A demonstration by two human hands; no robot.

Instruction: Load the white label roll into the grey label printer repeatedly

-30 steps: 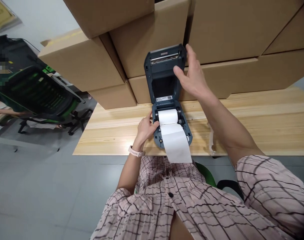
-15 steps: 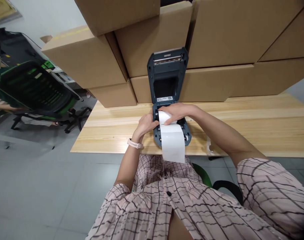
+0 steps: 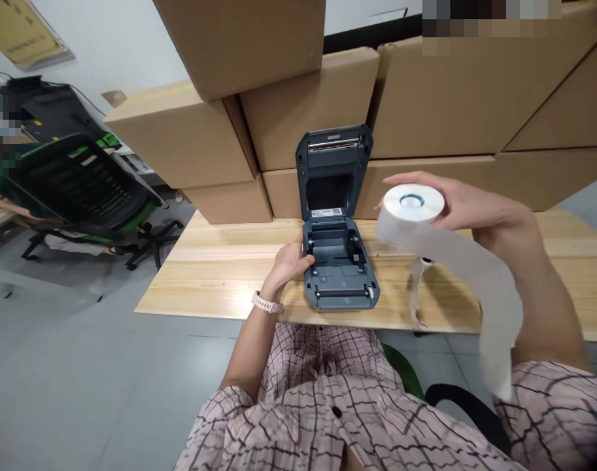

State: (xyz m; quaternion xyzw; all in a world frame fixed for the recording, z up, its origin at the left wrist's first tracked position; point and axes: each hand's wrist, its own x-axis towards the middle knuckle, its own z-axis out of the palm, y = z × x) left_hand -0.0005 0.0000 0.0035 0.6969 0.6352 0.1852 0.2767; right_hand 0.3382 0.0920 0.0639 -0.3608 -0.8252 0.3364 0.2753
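A dark grey label printer [image 3: 340, 278] stands on the wooden table with its lid [image 3: 331, 170] raised, and its roll bay shows no roll. My left hand [image 3: 291, 263] grips the printer's left side wall, thumb over the edge. To the right of the printer, my right hand [image 3: 455, 199] holds up a white label roll [image 3: 401, 226] with its round end and blue-green core facing up. A long loose strip of the roll hangs down over my right forearm.
Cardboard boxes [image 3: 435, 98] are stacked behind the printer along the table [image 3: 190, 281]. A crumpled paper strip [image 3: 416, 294] lies at the table's front edge, right of the printer. At the left are an office chair [image 3: 77, 190] and part of another person.
The label roll has come out of the printer in my right hand, moving up and to the right. My left hand has stayed at the printer's left side.
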